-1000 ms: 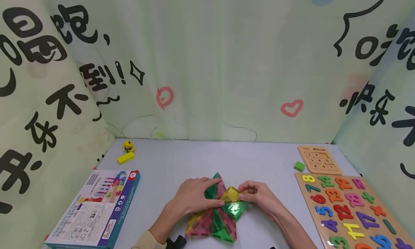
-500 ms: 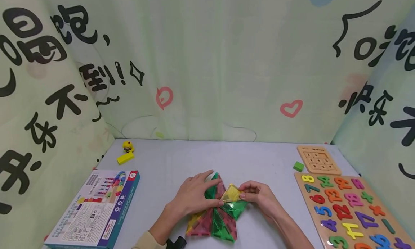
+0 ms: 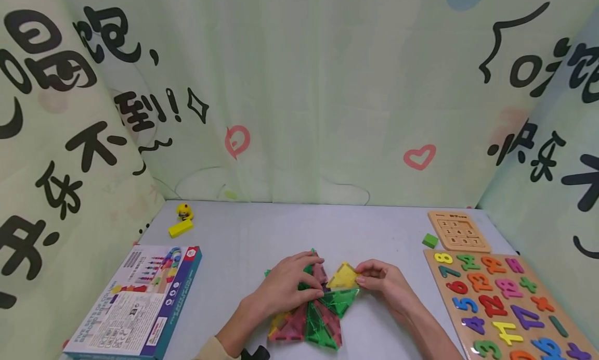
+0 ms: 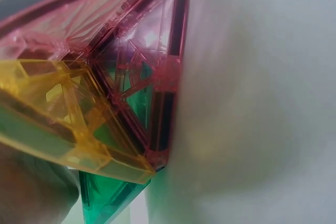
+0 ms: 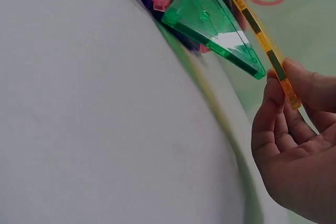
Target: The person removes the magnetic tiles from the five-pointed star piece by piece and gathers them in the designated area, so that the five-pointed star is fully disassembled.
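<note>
My right hand (image 3: pixel 385 286) pinches a yellow triangular magnetic tile (image 3: pixel 343 275) between thumb and fingers. In the right wrist view that yellow tile (image 5: pixel 261 38) stands edge-on, a small gap away from a green triangular tile (image 5: pixel 212 27). The green tile belongs to a magnetic-tile build (image 3: pixel 323 323) of translucent green, pink and yellow triangles on the table. With fingers over its far side and the thumb at its middle, my left hand (image 3: pixel 286 284) holds this build. Pink tiles (image 4: pixel 139 56) and another yellow tile (image 4: pixel 68 114) fill the left wrist view.
A flat toy box (image 3: pixel 135 303) lies at left. Behind it are a yellow block (image 3: pixel 180 228) and a small yellow figure (image 3: pixel 184 211). At right lie a number puzzle board (image 3: pixel 444 297), a smaller wooden number board (image 3: pixel 460 232) and a green block (image 3: pixel 430 240).
The yellow tile in my right hand has moved right, away from the build's middle. My left hand's fingers have drawn closer round the build's far part.
</note>
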Action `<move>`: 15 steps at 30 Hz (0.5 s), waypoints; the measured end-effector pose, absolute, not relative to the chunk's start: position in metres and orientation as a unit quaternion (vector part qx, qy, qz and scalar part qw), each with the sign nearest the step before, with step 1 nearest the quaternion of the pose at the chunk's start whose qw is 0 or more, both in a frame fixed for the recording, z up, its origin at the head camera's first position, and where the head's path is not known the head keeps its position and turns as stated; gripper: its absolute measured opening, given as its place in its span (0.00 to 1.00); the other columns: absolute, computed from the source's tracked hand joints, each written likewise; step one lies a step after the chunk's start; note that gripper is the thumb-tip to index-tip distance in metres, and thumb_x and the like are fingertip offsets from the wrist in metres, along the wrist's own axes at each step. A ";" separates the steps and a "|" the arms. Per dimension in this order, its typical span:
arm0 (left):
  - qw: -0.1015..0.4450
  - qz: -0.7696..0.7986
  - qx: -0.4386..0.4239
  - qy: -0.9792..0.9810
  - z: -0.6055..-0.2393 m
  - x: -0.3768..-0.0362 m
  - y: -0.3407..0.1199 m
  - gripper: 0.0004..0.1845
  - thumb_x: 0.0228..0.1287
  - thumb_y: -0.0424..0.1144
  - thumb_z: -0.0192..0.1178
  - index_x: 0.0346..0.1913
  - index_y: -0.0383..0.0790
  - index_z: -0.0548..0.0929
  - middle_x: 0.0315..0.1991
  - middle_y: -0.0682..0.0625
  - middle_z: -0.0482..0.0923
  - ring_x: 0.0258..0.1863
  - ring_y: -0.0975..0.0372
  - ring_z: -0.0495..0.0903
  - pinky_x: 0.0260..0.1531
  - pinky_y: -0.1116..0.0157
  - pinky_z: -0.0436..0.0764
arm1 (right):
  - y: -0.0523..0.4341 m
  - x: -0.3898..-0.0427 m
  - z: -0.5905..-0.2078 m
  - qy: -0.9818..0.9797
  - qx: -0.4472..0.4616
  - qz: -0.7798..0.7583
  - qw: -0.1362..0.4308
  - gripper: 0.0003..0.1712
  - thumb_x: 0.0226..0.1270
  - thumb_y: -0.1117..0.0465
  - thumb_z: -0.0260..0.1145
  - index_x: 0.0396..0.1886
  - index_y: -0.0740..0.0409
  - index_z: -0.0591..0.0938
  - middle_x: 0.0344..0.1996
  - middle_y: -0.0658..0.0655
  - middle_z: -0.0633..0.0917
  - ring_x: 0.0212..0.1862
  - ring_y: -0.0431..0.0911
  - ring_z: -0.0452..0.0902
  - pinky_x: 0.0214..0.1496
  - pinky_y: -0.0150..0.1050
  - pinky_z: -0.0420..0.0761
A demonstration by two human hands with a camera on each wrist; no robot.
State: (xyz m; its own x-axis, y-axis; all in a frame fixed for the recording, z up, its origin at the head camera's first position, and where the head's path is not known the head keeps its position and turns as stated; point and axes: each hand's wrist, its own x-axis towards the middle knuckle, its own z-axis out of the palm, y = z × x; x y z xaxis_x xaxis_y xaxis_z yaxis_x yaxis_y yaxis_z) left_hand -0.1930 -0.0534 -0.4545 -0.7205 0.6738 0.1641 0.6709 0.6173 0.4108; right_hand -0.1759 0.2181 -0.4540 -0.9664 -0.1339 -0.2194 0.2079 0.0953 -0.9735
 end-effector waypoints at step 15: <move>0.000 0.227 0.383 0.895 -0.456 -0.195 -0.053 0.10 0.68 0.56 0.61 0.39 0.62 0.91 0.61 0.61 0.78 0.75 0.59 0.63 0.71 0.51 0.68 | 0.237 -0.241 -0.454 0.794 0.117 -0.597 -0.004 0.18 0.68 0.66 0.65 0.56 0.65 0.78 0.30 0.46 0.83 0.36 0.37 0.80 0.41 0.29 0.82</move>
State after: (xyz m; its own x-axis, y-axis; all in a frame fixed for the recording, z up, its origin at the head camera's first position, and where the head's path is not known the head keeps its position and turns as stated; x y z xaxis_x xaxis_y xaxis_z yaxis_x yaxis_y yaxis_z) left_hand -0.1954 -0.0532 -0.4556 -0.7063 0.6863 0.1734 0.6859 0.6029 0.4076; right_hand -0.2414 0.2375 -0.4541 -0.9725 0.1904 -0.1339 0.1816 0.2604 -0.9483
